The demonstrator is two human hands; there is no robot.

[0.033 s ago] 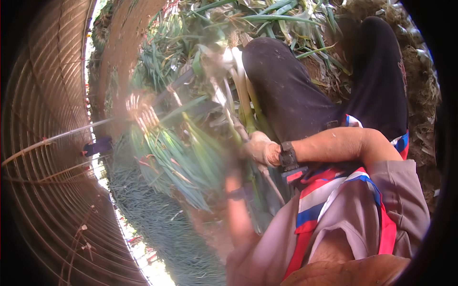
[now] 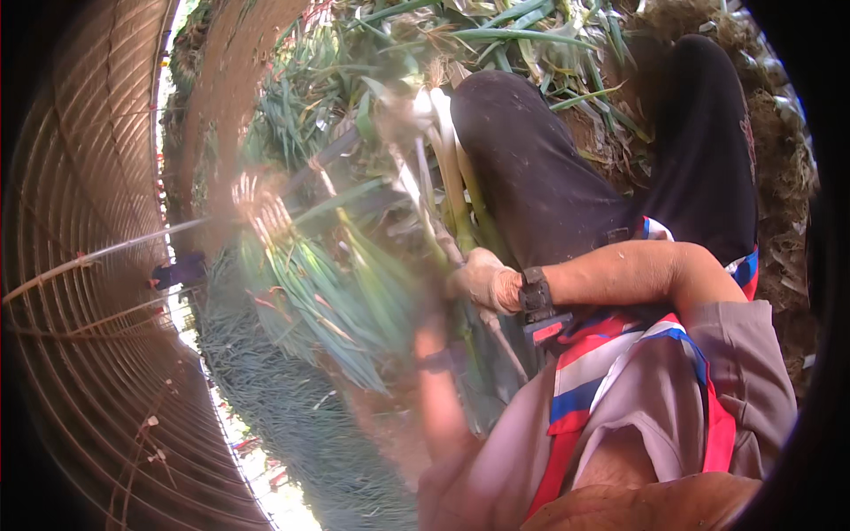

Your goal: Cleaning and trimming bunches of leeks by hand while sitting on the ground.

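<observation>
My right hand (image 2: 485,279), in a pale glove, is closed around long green onions (image 2: 456,190) beside my knee; their white ends point away from me. A thin brownish stalk (image 2: 447,243) runs along them and passes under the same hand. My left hand (image 2: 431,314) is a blur close to the onions' green leaves, and its fingers do not show clearly. To its left lies a bunch of green onions (image 2: 323,305) with roots and pale ends together and leaves spread toward me.
Loose onion leaves (image 2: 522,40) litter the ground beyond my knees. A broad bed of green leaves (image 2: 292,425) stretches along the left. A ribbed tunnel cover (image 2: 80,221) curves at far left, with a pale pole (image 2: 133,248) across it. A distant person (image 2: 180,271) stands near its edge.
</observation>
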